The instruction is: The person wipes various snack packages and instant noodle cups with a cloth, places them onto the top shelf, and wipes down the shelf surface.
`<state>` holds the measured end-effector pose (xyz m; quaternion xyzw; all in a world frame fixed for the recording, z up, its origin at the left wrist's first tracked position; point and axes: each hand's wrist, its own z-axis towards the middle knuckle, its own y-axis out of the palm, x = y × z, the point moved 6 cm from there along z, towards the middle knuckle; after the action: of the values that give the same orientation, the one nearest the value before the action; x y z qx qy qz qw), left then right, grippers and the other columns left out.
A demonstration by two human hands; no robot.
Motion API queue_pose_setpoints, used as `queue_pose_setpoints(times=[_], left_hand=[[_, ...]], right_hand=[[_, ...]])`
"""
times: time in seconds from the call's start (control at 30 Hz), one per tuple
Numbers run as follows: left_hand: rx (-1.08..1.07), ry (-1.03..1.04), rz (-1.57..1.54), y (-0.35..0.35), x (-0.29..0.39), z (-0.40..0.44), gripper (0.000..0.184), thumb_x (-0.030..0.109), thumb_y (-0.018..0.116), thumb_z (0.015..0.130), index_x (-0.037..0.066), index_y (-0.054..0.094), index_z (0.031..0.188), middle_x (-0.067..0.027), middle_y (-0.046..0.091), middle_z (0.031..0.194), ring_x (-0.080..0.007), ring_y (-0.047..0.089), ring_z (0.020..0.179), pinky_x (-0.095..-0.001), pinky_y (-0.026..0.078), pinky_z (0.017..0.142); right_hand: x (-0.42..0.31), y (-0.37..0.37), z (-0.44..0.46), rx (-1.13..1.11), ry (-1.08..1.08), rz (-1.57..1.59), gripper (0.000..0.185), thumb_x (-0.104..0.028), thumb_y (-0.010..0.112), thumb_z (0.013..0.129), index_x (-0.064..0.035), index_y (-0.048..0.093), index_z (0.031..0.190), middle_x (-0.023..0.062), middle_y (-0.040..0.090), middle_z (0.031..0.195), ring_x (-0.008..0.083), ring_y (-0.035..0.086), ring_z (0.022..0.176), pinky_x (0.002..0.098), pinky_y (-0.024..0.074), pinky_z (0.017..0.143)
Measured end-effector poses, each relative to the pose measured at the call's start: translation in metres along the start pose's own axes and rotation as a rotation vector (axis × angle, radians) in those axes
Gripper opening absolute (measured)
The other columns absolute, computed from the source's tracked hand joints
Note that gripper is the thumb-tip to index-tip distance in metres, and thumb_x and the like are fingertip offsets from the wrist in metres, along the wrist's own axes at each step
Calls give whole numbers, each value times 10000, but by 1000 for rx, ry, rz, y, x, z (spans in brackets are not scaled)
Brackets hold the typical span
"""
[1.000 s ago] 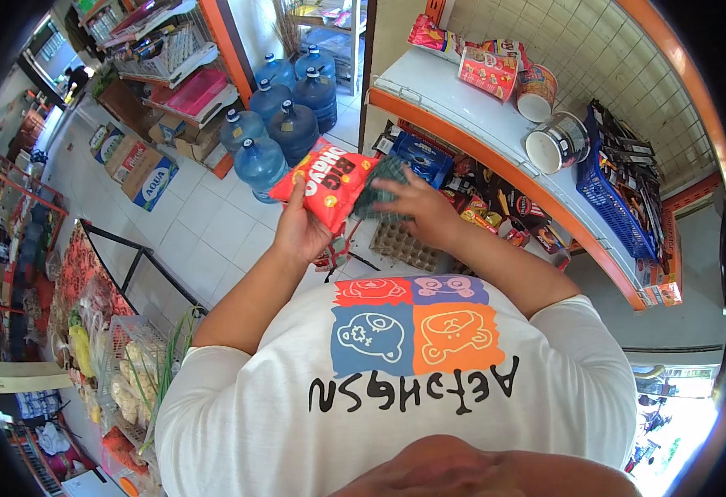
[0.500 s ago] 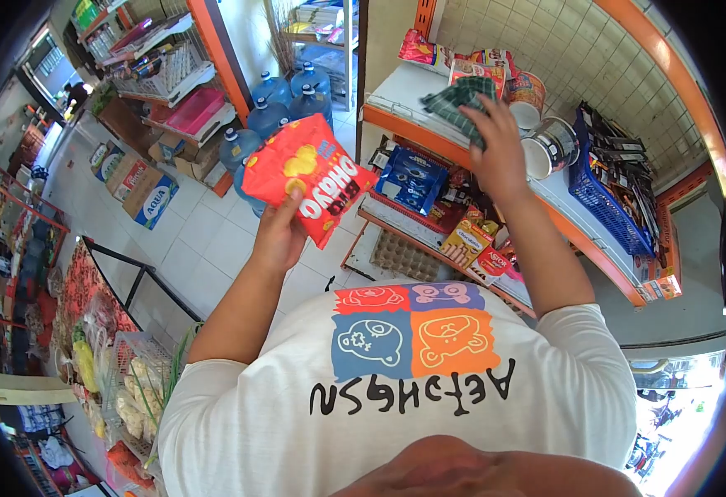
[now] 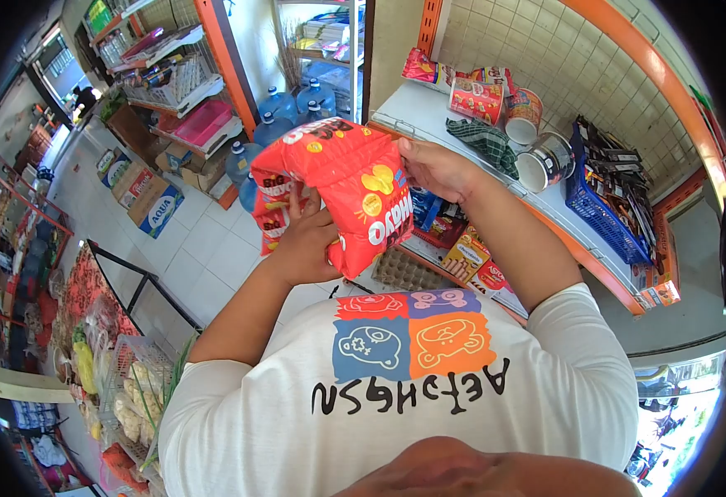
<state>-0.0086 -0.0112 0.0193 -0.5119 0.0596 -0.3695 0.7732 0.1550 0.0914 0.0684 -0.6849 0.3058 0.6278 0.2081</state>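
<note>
Shelf [image 3: 417, 103], one o'clock; red packets [image 3: 371, 186], twelve: left hand [image 3: 301, 247] holds them, right hand [image 3: 444, 171] touches edge, grip unclear; slack hold risks dropping.

We are in a small grocery shop — the stock around us shows it: red snack bags [image 3: 375, 195], an orange-edged shelf [image 3: 413, 103] with printed cups [image 3: 476, 99] and packets [image 3: 426, 69], and a blue basket [image 3: 599, 219] of sachets. On the tiled floor [image 3: 203, 248] we see big water jugs [image 3: 278, 105] and AQUA cartons [image 3: 154, 207] — and, to our left, fresh produce [image 3: 84, 364] beside crowded racks [image 3: 5, 273].
</note>
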Motion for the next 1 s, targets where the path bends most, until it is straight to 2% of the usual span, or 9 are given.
queue_pose_setpoints(times=[0.2,0.3,0.37,0.43,0.5,0.53,0.7,0.9,1.0], left_hand=[[31,-34,29,-4,-7,-7,567,257,741,724,175,561,1256,-75,505,1357,-309,349,1360,-602,63,1114],[-56,-335,-82,18,-36,-25,580,246,744,768,175,507,1292,-117,500,1349,-299,359,1344,-480,288,1081],[114,-573,-606,48,-64,-46,544,205,720,788,141,510,1286,-120,543,1285,-254,497,1232,-435,378,1015],[244,-574,-538,70,-87,-64,651,304,701,817,157,395,1372,-149,539,1270,-320,517,1198,-484,432,944],[142,-1270,-1324,98,-93,-92,764,433,641,844,147,256,1439,-154,534,1266,-416,534,1155,-542,456,908],[41,-1348,-1649,111,-88,-94,834,629,504,848,180,176,1470,-199,522,1276,-530,503,1144,-642,474,828],[-258,-753,-2427,103,-57,-71,1008,870,325,741,180,227,1468,-209,361,1441,-526,384,1270,-704,419,883],[666,-598,-2346,44,-71,-56,994,861,314,752,175,272,1471,-113,327,1500,-336,322,1375,-651,241,1078],[704,-559,-2126,32,-67,-53,885,727,469,784,176,299,1456,-86,353,1491,-303,341,1365,-603,244,1092]], right_hand=[[-1,3,18,87,-86,98,391,-314,739,815,-105,610,1119,12,647,993,107,576,894,278,417,787],[2,1,32,72,-173,47,303,-162,763,786,-97,628,1049,2,647,940,94,579,852,240,425,748],[-4,9,34,88,-195,37,230,-100,733,811,-90,630,1017,0,639,899,82,579,829,232,442,736],[-3,9,40,75,-226,-22,187,-96,720,825,-74,629,987,-14,626,882,70,566,827,251,457,757],[-12,16,38,60,-302,-128,173,-93,714,830,-68,630,979,-20,619,877,64,558,822,248,460,749],[-19,22,36,46,-383,-236,159,-89,708,834,-62,630,970,-26,612,872,58,550,817,245,463,741],[1,33,38,-20,-276,-307,160,-90,693,848,-42,629,986,-5,621,965,70,554,868,247,472,787],[19,42,26,-198,-342,-266,260,-177,681,867,-14,590,1048,64,546,1138,141,517,1088,296,431,940],[38,36,30,38,-327,-289,356,-306,697,862,-26,554,1030,102,493,1197,180,497,1133,328,419,951]])
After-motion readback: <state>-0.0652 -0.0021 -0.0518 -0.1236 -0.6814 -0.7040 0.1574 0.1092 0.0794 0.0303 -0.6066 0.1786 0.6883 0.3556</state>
